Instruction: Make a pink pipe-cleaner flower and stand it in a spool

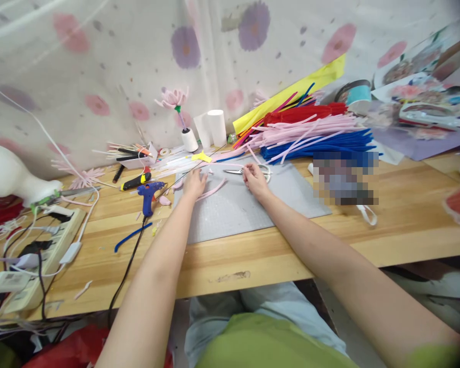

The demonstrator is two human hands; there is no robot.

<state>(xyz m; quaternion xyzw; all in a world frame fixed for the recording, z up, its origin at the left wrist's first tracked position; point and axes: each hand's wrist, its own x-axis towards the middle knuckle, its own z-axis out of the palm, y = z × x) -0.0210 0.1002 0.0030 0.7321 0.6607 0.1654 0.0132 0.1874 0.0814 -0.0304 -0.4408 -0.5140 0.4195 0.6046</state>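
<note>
My left hand (194, 184) rests at the left part of a grey mat (237, 204), beside pink pipe cleaner pieces (213, 189); its fingers are partly spread and nothing shows gripped in them. A pink pipe cleaner (228, 164) runs from near my left hand to my right hand (254, 179), whose fingertips are closed on its end. Scissors (233, 171) lie on the mat, their handles partly behind my right hand.
A blue glue gun (149, 197) and a yellow-black cutter (136, 181) lie at left, near a power strip (46, 260). Bundles of pink (302, 130), red and blue (322, 147) pipe cleaners lie behind the mat. A pink flower (175, 98) stands in a white holder (189, 140).
</note>
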